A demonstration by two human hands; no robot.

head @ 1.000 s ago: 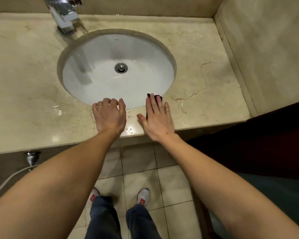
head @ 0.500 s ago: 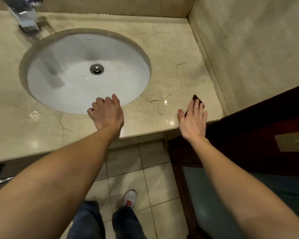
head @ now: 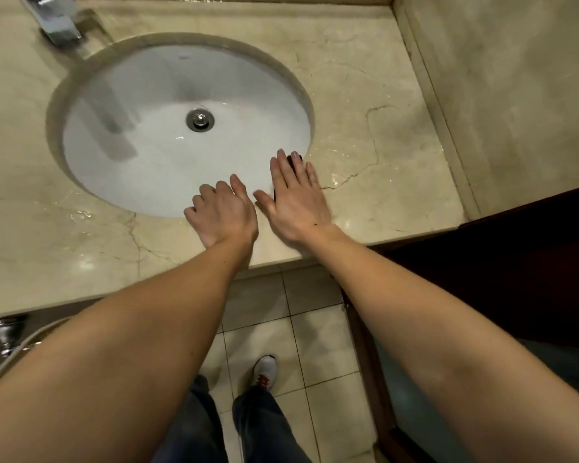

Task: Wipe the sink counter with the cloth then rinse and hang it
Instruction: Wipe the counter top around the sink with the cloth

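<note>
Two bare hands rest on the near strip of the counter (head: 365, 71), just in front of the sink (head: 91, 78). Left hand (head: 223, 213): palm down, fingers loosely curled over the basin's near rim, grasping nothing; it appears to brace the body. Right hand (head: 296, 195): fingers extended and flat, pressing the cloth (head: 295, 157) against the marble. Only a dark edge of the cloth shows, past the fingertips and beside the thumb, at the near-right lip of the basin; the rest is hidden under the palm. Wet streaks glisten on the counter to the right of this hand and again to the left of the basin. A faucet (head: 59, 23) stands at the far left; no water runs from it. No hook or rail for hanging is in view.

Step in hand, as judged: wiping, with rinsing and hanging not yet begun. The far strip behind the basin and the left expanse probably remain to be covered. The next move calls for steady downward pressure so that the cloth slides with the palm rather than slipping into the basin.
</note>
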